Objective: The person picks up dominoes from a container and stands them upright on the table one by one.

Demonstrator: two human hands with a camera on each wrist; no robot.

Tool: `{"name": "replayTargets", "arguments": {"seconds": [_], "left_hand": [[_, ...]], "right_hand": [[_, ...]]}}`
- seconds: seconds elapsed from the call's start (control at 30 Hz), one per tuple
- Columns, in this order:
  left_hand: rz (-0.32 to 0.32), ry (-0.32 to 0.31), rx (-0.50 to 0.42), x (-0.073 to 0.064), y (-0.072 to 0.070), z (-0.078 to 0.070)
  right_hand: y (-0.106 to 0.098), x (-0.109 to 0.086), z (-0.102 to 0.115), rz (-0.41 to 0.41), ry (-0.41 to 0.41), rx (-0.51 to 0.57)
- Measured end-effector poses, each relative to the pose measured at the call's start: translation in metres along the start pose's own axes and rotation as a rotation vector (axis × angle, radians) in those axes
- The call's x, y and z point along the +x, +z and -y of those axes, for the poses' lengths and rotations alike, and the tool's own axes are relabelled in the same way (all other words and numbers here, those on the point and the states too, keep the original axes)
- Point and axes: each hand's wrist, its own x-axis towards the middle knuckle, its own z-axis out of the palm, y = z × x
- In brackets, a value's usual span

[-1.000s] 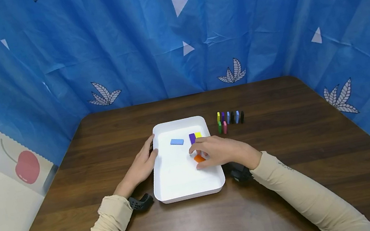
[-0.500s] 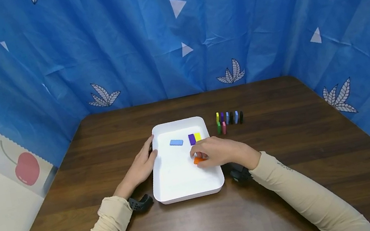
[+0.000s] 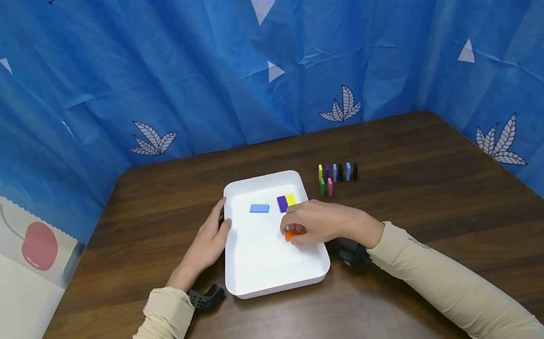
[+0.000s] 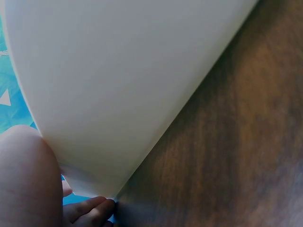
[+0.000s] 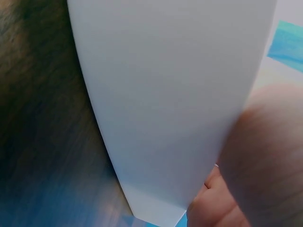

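A white rectangular tray point(image 3: 260, 261) sits on the dark wooden table. My left hand point(image 3: 204, 248) touches its left side with extended fingers; the left wrist view shows the thumb at the rim of the outer wall point(image 4: 104, 85) and other fingers low by the far corner. Reaching over the right rim, my right hand point(image 3: 322, 221) pinches an orange domino-like block point(image 3: 289, 235), partly hidden by the fingers. Also inside the tray lie a light blue block point(image 3: 259, 209), a purple block point(image 3: 282, 204) and a yellow block point(image 3: 290, 199), the last two side by side.
Right of the tray, several blocks stand on edge in a row, from yellow point(image 3: 320, 172) to black point(image 3: 355, 172). A green block point(image 3: 322, 187) and a pink block point(image 3: 330, 187) stand in front. A blue curtain point(image 3: 235, 79) hangs behind the table.
The fingers of my right hand have closed in on the orange block, which has tipped from lying flat. My left hand and the tray have stayed in place.
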Motion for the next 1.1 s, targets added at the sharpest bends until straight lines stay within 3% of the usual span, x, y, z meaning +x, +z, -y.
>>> {"name": "replayTargets", "arguments": {"seconds": [0.77,1.1], "left_hand": [[0.0,0.002,0.007,0.0,0.0,0.001],[0.001,0.002,0.013,0.0,-0.001,-0.001]], "right_hand": [[-0.011,-0.003,0.001,-0.007,-0.041,0.087],[-0.016,-0.004,-0.002,-0.003,-0.015,0.137]]}}
